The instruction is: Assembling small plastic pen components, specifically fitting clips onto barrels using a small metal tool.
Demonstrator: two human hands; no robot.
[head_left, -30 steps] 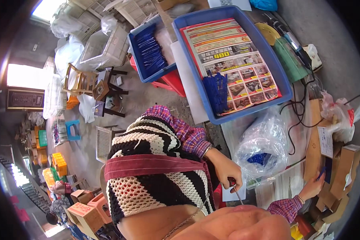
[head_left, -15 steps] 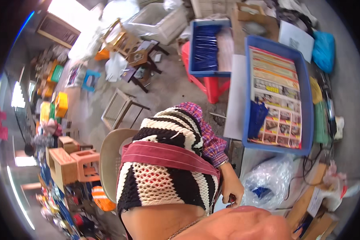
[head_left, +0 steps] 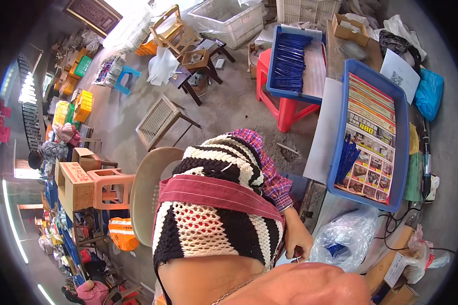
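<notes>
My left hand [head_left: 298, 237], at the end of a plaid sleeve, is low in the picture, right of my black-and-white knitted top. Its fingers are curled round a small tool with a dark red handle [head_left: 297, 251]; the tool's working end is hidden. Beside the hand lies a clear plastic bag [head_left: 343, 235] with blue pieces inside. Farther off, a blue tray [head_left: 405, 152] lined with printed paper holds a bunch of thin blue pieces [head_left: 347, 160]. My right hand is out of sight.
A second blue tray [head_left: 314, 61] of long blue pieces rests on a red stool [head_left: 286, 113]. A woven-seat stool [head_left: 159, 122] stands on the floor, near my beige chair [head_left: 146, 195]. Dark cables [head_left: 389, 236] and cardboard [head_left: 389, 264] lie at the lower right.
The whole view has shifted, so the trays and stools sit farther right and lower. My left hand keeps its grip on the red-handled tool.
</notes>
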